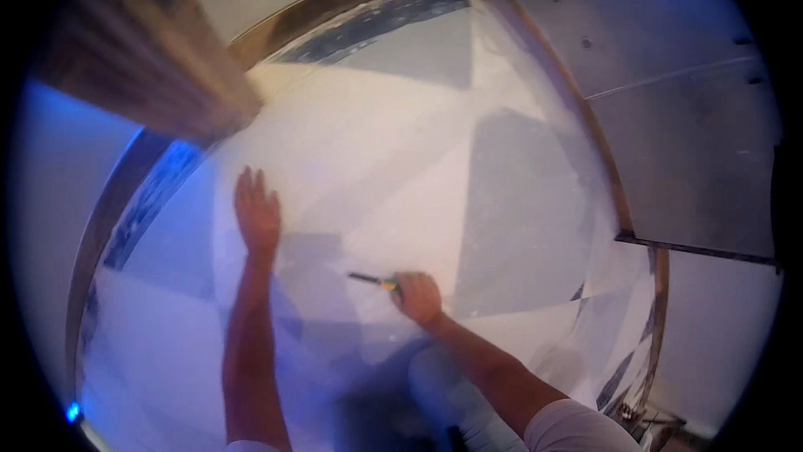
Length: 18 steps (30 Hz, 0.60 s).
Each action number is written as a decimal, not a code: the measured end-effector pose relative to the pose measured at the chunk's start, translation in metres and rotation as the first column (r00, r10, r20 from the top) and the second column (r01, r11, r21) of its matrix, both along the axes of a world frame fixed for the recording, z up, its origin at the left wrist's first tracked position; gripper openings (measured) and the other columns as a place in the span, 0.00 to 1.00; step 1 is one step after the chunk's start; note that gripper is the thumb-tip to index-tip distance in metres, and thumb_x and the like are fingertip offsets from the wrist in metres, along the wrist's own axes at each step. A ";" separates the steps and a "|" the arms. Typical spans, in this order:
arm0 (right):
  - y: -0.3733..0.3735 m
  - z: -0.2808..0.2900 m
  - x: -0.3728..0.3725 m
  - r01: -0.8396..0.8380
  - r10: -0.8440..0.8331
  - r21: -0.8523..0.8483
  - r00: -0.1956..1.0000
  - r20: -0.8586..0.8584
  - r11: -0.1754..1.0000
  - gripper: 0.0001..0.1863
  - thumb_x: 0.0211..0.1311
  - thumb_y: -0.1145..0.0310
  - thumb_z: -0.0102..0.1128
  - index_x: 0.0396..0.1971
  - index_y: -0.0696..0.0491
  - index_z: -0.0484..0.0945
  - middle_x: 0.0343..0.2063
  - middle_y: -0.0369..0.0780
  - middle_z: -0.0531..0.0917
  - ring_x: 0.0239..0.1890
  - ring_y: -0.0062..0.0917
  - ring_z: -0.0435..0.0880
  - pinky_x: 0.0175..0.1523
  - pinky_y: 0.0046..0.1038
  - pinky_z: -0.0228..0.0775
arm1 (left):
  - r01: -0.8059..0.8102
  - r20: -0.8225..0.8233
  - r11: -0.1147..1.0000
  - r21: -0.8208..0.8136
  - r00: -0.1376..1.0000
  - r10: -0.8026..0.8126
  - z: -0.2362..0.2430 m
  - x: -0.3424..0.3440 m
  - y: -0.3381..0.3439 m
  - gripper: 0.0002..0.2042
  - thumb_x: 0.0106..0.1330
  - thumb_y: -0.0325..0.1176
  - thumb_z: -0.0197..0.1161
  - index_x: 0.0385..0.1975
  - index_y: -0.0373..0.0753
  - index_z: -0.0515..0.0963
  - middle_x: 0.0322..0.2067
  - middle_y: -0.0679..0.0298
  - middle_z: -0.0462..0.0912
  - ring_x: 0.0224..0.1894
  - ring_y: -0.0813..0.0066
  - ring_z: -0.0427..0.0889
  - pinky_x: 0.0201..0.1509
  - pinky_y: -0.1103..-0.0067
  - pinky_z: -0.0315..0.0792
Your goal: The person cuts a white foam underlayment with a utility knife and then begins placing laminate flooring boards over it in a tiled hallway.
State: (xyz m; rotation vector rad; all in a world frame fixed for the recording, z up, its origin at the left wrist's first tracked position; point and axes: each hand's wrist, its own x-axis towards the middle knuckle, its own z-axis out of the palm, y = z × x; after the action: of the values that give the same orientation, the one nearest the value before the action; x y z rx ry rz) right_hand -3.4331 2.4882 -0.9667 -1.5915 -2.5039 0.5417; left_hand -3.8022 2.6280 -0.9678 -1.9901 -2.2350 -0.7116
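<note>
Pale sleeve (575,425) in the foreground, I work over a white-and-grey patterned floor (410,214), my right fingers (408,285) clenched round the handle of a slim tool (368,277). It sits about midway between the floor's left and right edges, its dark, narrow end pointing toward the left edge. My left fingers (248,188) grasp nothing, stretched toward the far edge; whether they touch the floor, I cannot tell. A blurred wooden post (159,59) rises by the far left corner, brown trim (343,0) lines the far edge, and grey panels (677,134) lie beyond the right edge.
</note>
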 end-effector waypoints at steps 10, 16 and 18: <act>0.016 0.018 -0.014 0.059 -0.060 -0.020 0.998 -0.026 0.998 0.24 0.50 0.63 0.68 0.48 0.55 0.77 0.40 0.43 0.80 0.44 0.40 0.79 0.48 0.40 0.71 | -0.008 0.070 0.997 -0.074 0.997 0.013 0.000 -0.020 0.097 0.22 0.65 0.29 0.57 0.60 0.36 0.73 0.64 0.52 0.69 0.66 0.49 0.65 0.71 0.61 0.60; 0.094 0.056 -0.084 0.315 -0.409 -0.411 0.898 -0.162 0.856 0.17 0.63 0.62 0.66 0.45 0.54 0.74 0.35 0.49 0.81 0.34 0.47 0.82 0.38 0.41 0.76 | -0.070 0.071 0.989 -0.127 0.994 0.079 -0.003 -0.035 0.087 0.23 0.65 0.29 0.56 0.62 0.40 0.71 0.68 0.55 0.65 0.69 0.51 0.62 0.72 0.62 0.59; 0.155 0.064 -0.133 0.313 -0.437 -0.457 0.878 -0.194 0.832 0.17 0.63 0.61 0.66 0.45 0.54 0.74 0.31 0.48 0.83 0.32 0.47 0.83 0.36 0.41 0.76 | -0.088 0.063 0.983 -0.161 0.993 0.099 -0.001 -0.037 0.085 0.23 0.65 0.29 0.57 0.62 0.40 0.71 0.68 0.55 0.64 0.69 0.51 0.62 0.72 0.62 0.59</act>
State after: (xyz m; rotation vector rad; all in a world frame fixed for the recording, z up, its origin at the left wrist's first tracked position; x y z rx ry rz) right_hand -3.5658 2.6435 -0.9026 -1.9136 -1.8631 1.2053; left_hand -3.8390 2.7134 -0.9692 -1.9378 -2.4798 -0.6223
